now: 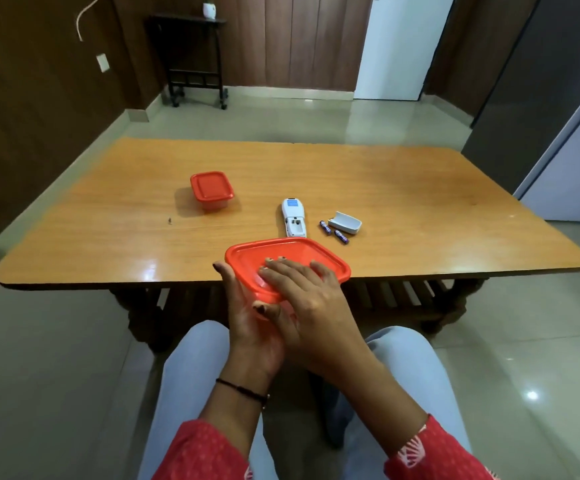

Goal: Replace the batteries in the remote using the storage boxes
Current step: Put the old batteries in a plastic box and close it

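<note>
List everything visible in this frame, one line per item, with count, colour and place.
Wooden table: 1, orange-brown, centre.
Lidded plastic storage box: 1, orange lid, table's left part.
Held plastic storage box: 1, orange lid, near table edge.
White remote: 1, battery bay open, mid-table.
Battery cover: 1, white, right of remote.
Small batteries: 2, purple, between remote and cover.
Dark side stand: 1, by far wall.
Left hand: grips box's side.
Right hand: flat on lid.
</note>
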